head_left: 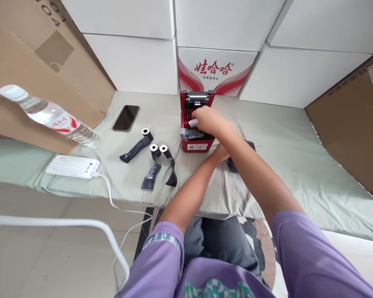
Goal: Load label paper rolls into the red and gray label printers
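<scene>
A red label printer (pixel 195 145) stands on the cloth with its lid (pixel 197 97) raised. My right hand (pixel 209 120) reaches into its opening, fingers closed around a small white roll (pixel 193 122). Just below that roll, a dark crumpled strip (pixel 195 133) lies at the printer's front edge. My left hand (pixel 224 151) is at the printer's right side, mostly hidden beneath my right forearm, so its fingers cannot be seen. Beside it lies a dark object (pixel 233 166), partly covered by my right arm.
Several small rolls with dark tails, one of them a black roll (pixel 147 133), lie left of the printer. Further left are a phone (pixel 126 118), a white power bank (pixel 72 166) with a cable, and a water bottle (pixel 54 116). White boxes (pixel 211 68) stand behind; cardboard boxes (pixel 354 124) flank both sides.
</scene>
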The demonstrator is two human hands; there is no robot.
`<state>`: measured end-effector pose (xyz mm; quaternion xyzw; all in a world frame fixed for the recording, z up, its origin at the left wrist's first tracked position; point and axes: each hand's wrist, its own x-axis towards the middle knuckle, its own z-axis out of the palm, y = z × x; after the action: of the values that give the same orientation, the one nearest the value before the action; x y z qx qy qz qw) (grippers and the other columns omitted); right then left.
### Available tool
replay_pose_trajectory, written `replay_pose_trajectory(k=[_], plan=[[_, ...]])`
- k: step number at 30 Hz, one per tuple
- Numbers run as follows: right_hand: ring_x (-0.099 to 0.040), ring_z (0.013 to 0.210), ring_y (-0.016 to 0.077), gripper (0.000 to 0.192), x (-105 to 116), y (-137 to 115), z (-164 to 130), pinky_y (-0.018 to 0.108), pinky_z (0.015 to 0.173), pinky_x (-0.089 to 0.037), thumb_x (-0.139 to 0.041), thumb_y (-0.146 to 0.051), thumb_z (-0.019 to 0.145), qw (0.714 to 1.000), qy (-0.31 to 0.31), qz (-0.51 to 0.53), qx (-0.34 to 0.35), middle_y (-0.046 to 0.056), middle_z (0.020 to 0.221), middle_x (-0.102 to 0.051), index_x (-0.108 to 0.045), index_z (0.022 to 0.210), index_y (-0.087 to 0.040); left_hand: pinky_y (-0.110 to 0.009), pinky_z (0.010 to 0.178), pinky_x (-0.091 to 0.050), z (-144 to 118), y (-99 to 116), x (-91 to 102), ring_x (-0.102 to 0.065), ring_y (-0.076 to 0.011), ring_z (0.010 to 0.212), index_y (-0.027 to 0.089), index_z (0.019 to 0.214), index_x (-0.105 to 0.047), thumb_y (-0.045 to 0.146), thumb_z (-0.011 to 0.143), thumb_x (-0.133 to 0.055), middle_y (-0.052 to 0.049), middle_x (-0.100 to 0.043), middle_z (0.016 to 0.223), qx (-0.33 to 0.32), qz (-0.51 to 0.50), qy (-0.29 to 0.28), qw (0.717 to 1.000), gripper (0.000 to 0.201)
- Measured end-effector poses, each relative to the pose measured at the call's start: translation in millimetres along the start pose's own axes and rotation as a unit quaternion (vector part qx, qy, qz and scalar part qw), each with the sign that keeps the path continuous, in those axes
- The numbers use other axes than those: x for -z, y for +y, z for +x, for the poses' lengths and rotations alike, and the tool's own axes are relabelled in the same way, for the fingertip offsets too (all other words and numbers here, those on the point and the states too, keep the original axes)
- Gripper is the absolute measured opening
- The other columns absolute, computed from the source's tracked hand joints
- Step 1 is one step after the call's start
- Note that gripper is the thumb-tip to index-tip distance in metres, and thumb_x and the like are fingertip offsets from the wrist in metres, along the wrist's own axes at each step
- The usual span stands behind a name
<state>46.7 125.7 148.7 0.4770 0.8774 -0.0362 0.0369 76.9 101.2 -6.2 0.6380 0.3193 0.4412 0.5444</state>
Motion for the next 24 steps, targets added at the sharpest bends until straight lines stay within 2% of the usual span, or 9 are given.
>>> replay_pose_trajectory(k=[3,6,9,13,18,24], plan=[[-0.067,0.118,0.0348,0.031,2,-2,6,0.040,0.096,-0.045,-0.059,-0.006,0.089,1.000,-0.007,0.013,-0.014,0.022,0.120,-0.075,-0.075,0.115,-0.010,-0.040,0.113,-0.045,-3,2,1.3,-0.059,-0.0267,0.122,0.015,0.111,-0.071,0.020,0.098,-0.062,-0.014,-0.070,0.132,0.003,0.000,-0.017,1.000,0.017],[-0.068,0.118,0.0348,0.031,1,0,6,0.043,0.102,-0.044,-0.058,-0.005,0.087,0.999,0.000,0.026,-0.020,0.019,0.115,-0.077,-0.077,0.111,-0.012,-0.039,0.114,-0.046,-4,9,1.6,-0.060,-0.0262,0.126,0.016,0.112,-0.072,0.020,0.096,-0.062,-0.013,-0.070,0.131,0.026,0.013,-0.013,1.000,0.018],[-0.068,0.117,0.0355,0.035,-3,2,3,0.045,0.101,-0.045,-0.055,-0.007,0.088,0.999,0.010,0.040,-0.029,0.017,0.118,-0.077,-0.074,0.116,-0.015,-0.038,0.116,-0.045,-4,13,1.4,-0.060,-0.0253,0.126,0.016,0.110,-0.073,0.019,0.095,-0.062,-0.013,-0.070,0.129,0.034,0.023,-0.009,0.999,0.019],[-0.068,0.115,0.0361,0.035,-10,1,5,0.047,0.104,-0.042,-0.051,-0.008,0.090,0.997,0.028,0.047,-0.045,0.018,0.118,-0.076,-0.069,0.119,-0.014,-0.039,0.117,-0.044,-2,9,0.9,-0.062,-0.0247,0.125,0.016,0.109,-0.072,0.023,0.095,-0.063,-0.014,-0.070,0.129,0.018,0.020,-0.012,1.000,0.019],[-0.068,0.118,0.0340,0.031,-15,-1,22,0.050,0.111,-0.037,-0.057,-0.007,0.086,0.997,-0.029,0.050,-0.059,0.019,0.120,-0.076,-0.071,0.113,-0.013,-0.039,0.119,-0.042,1,0,1.8,-0.061,-0.0254,0.130,0.019,0.107,-0.072,0.027,0.095,-0.063,-0.013,-0.067,0.133,0.013,0.053,-0.017,0.998,0.018],[-0.067,0.119,0.0344,0.024,-6,-4,30,0.056,0.115,-0.034,-0.059,-0.014,0.089,0.991,-0.092,0.047,-0.082,0.017,0.112,-0.077,-0.075,0.107,-0.014,-0.039,0.117,-0.045,0,1,3.8,-0.061,-0.0247,0.127,0.019,0.106,-0.071,0.025,0.096,-0.065,-0.013,-0.068,0.128,0.010,0.026,-0.026,0.999,0.014]])
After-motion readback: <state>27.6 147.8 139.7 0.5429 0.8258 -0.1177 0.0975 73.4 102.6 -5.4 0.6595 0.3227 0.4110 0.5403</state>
